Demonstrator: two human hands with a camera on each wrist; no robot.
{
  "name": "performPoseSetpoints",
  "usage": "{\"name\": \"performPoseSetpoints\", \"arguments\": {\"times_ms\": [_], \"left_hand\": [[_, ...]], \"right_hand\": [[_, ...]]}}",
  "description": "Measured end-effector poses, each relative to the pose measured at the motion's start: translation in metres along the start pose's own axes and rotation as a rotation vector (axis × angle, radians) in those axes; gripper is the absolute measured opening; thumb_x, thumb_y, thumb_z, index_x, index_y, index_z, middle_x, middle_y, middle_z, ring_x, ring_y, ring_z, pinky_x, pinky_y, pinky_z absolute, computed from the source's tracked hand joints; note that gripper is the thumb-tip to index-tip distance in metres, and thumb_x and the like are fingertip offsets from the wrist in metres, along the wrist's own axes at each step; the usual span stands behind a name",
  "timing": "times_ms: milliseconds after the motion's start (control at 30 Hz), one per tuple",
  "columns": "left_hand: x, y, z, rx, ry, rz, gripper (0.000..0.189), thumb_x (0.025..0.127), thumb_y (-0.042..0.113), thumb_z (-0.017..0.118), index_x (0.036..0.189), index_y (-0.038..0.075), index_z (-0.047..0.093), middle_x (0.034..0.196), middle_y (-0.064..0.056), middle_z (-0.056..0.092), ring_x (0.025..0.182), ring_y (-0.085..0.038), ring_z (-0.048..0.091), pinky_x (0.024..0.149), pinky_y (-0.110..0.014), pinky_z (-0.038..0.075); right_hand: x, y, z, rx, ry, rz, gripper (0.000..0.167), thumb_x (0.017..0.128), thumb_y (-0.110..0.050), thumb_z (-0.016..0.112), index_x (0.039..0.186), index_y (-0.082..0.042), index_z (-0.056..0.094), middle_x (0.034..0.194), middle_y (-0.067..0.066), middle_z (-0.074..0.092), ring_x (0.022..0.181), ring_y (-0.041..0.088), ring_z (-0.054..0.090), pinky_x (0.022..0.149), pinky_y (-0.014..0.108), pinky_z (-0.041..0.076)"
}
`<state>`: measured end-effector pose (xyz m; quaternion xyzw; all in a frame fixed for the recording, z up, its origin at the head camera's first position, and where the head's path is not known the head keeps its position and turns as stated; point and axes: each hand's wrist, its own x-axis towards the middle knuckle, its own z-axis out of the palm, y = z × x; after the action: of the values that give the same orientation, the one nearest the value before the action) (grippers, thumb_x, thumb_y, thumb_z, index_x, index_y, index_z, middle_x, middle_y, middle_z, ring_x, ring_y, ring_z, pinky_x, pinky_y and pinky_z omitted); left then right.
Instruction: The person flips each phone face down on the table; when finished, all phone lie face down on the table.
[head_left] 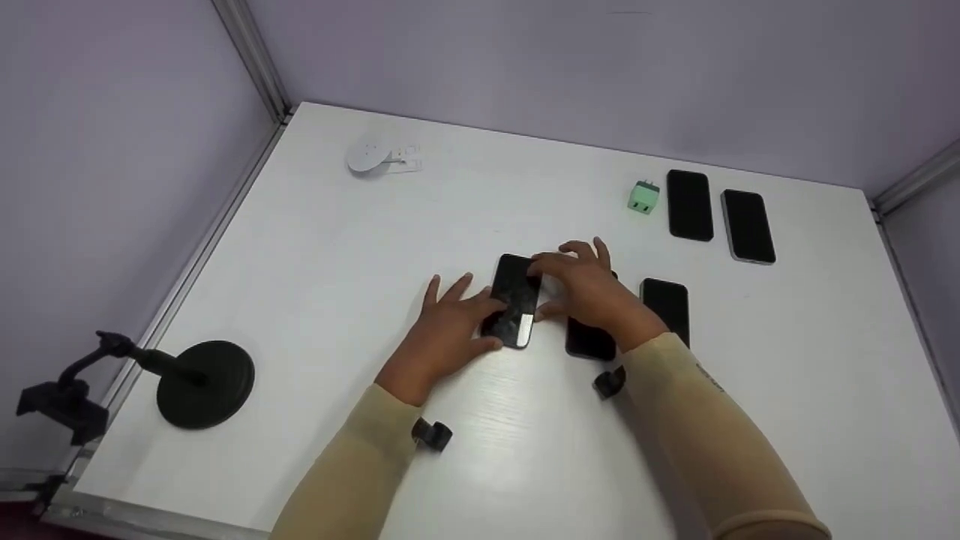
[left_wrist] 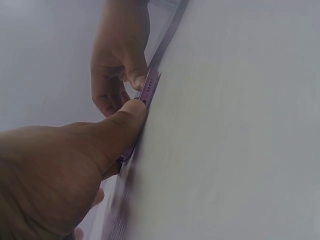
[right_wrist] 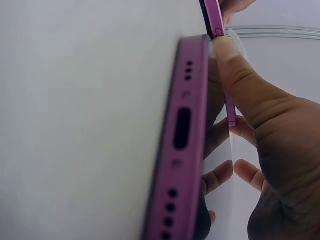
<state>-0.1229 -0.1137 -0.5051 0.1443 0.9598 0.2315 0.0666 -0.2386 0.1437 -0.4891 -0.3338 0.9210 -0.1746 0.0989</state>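
A smartphone [head_left: 516, 300] with a dark, glossy screen lies screen up in the middle of the white table, and its purple edge [left_wrist: 150, 86] shows in the left wrist view. My left hand [head_left: 450, 326] grips its left side, thumb at the lower corner and a fingertip over the screen. From the other side my right hand [head_left: 592, 289] pinches the right edge, thumb low and index finger near the top corner. Below the right palm lies a second phone [head_left: 590, 342], partly hidden by that hand; its purple end with a charging port [right_wrist: 182, 127] fills the right wrist view.
Beside the right wrist lies another phone [head_left: 666, 304], partly covered by the sleeve. At the back right are a phone [head_left: 690, 205], one more phone [head_left: 748, 226] and a green plug charger [head_left: 643, 197]. A white disc [head_left: 368, 157] sits back left, a black round-based stand [head_left: 206, 384] front left.
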Motion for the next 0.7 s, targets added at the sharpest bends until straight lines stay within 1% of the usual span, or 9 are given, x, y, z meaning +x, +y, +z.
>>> {"name": "performPoseSetpoints", "arguments": {"times_ms": [233,433,567,700], "left_hand": [[0.0014,-0.0026,0.0036,-0.010,0.022,-0.002,0.065,0.095,0.052,0.080,0.153,0.028,0.063,0.168,-0.003,0.053,0.169,-0.028,0.025,0.136,-0.064,0.003],[0.0033,-0.0008,0.0022,0.020,0.046,0.028,0.064,0.098,0.052,0.076,0.153,0.022,0.065,0.165,-0.007,0.055,0.167,-0.028,0.029,0.136,-0.064,0.004],[0.0032,-0.0011,0.0032,0.051,0.051,0.043,0.064,0.101,0.054,0.072,0.154,0.020,0.064,0.164,-0.008,0.057,0.167,-0.027,0.031,0.136,-0.064,0.004],[0.0021,-0.0019,0.0044,0.041,0.055,0.029,0.063,0.104,0.054,0.067,0.157,0.019,0.062,0.161,-0.006,0.060,0.166,-0.027,0.032,0.136,-0.064,0.003]], "right_hand": [[-0.0018,-0.0007,0.0014,0.023,0.009,0.038,0.065,0.085,-0.040,0.094,0.143,-0.026,0.070,0.158,-0.004,0.062,0.156,0.036,0.038,0.133,0.068,-0.002],[0.0007,0.0012,0.0007,0.018,0.038,0.048,0.063,0.084,-0.038,0.095,0.141,-0.024,0.071,0.154,0.000,0.065,0.153,0.037,0.039,0.133,0.068,-0.001],[-0.0001,0.0029,0.0010,0.032,0.041,0.048,0.061,0.086,-0.037,0.093,0.141,-0.021,0.071,0.159,0.002,0.062,0.151,0.039,0.041,0.132,0.070,0.003],[-0.0001,0.0013,-0.0013,0.102,0.077,0.021,0.060,0.089,-0.034,0.091,0.144,-0.021,0.070,0.165,0.003,0.056,0.154,0.044,0.039,0.132,0.067,0.013]]}}
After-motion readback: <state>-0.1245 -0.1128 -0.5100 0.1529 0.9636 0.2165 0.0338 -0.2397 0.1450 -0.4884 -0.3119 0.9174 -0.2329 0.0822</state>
